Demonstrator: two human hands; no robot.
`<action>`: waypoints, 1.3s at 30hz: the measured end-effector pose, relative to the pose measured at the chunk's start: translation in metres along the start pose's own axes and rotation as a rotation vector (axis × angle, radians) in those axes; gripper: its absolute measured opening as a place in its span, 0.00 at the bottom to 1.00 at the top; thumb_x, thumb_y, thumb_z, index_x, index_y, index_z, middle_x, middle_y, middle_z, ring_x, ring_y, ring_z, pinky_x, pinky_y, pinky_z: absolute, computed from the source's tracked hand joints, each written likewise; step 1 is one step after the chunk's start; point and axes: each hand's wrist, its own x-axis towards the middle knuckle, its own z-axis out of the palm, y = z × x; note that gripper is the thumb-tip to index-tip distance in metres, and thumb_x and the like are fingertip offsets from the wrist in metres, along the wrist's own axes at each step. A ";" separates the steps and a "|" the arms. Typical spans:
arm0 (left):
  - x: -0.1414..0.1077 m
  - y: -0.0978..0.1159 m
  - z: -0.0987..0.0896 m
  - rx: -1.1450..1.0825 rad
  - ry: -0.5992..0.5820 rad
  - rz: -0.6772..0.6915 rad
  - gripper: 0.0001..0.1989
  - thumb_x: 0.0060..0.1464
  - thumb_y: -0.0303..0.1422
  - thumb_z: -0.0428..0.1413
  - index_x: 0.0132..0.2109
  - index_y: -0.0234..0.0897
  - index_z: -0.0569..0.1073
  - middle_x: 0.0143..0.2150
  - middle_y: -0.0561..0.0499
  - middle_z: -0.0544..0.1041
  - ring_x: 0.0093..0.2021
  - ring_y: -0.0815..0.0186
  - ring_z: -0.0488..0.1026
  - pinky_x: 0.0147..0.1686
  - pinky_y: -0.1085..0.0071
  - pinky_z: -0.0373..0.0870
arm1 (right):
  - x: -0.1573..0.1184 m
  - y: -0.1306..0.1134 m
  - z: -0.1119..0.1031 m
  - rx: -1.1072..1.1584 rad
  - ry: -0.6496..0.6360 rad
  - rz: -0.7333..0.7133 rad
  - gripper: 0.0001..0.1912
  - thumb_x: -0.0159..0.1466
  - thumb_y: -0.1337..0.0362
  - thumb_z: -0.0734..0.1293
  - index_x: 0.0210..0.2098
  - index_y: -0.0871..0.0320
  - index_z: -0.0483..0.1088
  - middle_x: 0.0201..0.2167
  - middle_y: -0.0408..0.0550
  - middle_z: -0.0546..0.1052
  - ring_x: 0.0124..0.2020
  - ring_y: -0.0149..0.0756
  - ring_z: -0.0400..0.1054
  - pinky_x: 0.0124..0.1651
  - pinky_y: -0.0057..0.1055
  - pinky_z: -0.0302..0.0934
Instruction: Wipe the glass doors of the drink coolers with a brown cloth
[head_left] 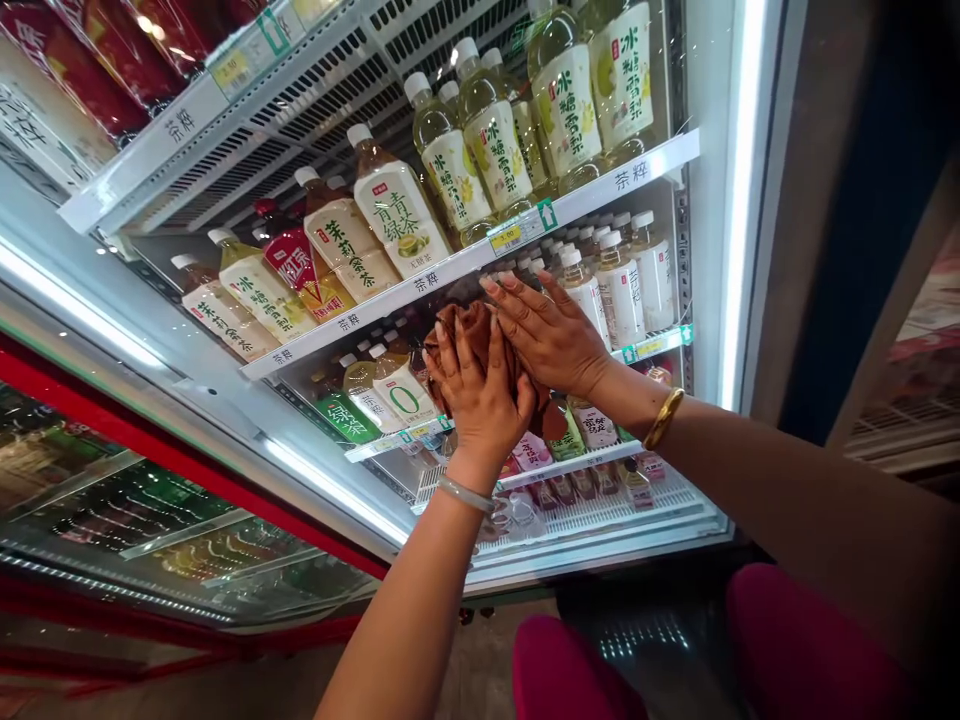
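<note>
Currently pressing the left grip [484,400] onto a bunched brown cloth [461,330], palm down, fingers spread and straight rather than curled around it. Also laying the right grip [553,338] flat, up and just to the right of the left grip, along the cloth's right side, fingers extended and likewise unclenched. Wearing a pale bangle [466,495] just below the left grip and a gold bangle [664,418] behind the right grip. Having both grips in front of a lit drinks cooler [712,320]. Looking up from the grips, meeting green tea [401,215] and jasmine tea [349,240] to the left, rock-sugar pear drinks [568,100] to the right. Looking level with the grips, finding a bottle marked "0" [405,398] on the left and white-capped bottles [621,290] on the right. Showing magenta trousers [570,672] well below the grips.
</note>
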 end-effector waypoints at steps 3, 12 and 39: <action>-0.019 -0.016 -0.001 -0.003 -0.034 0.104 0.37 0.59 0.38 0.60 0.74 0.40 0.65 0.82 0.38 0.48 0.82 0.42 0.35 0.77 0.37 0.37 | 0.000 0.001 0.000 -0.054 0.024 -0.039 0.42 0.75 0.68 0.56 0.78 0.45 0.26 0.78 0.43 0.50 0.79 0.35 0.39 0.83 0.47 0.32; 0.028 -0.020 -0.008 -0.007 0.003 -0.179 0.39 0.61 0.38 0.57 0.76 0.37 0.59 0.82 0.39 0.45 0.82 0.41 0.33 0.77 0.37 0.30 | 0.001 0.001 0.001 -0.030 0.019 -0.025 0.43 0.76 0.66 0.56 0.77 0.40 0.22 0.78 0.40 0.50 0.79 0.36 0.42 0.83 0.50 0.36; -0.016 -0.035 -0.012 0.005 -0.102 0.010 0.34 0.61 0.39 0.59 0.73 0.40 0.67 0.81 0.37 0.51 0.82 0.42 0.38 0.77 0.38 0.37 | 0.002 0.001 -0.003 0.011 -0.055 0.035 0.42 0.74 0.68 0.56 0.78 0.36 0.28 0.78 0.36 0.49 0.79 0.33 0.42 0.83 0.48 0.37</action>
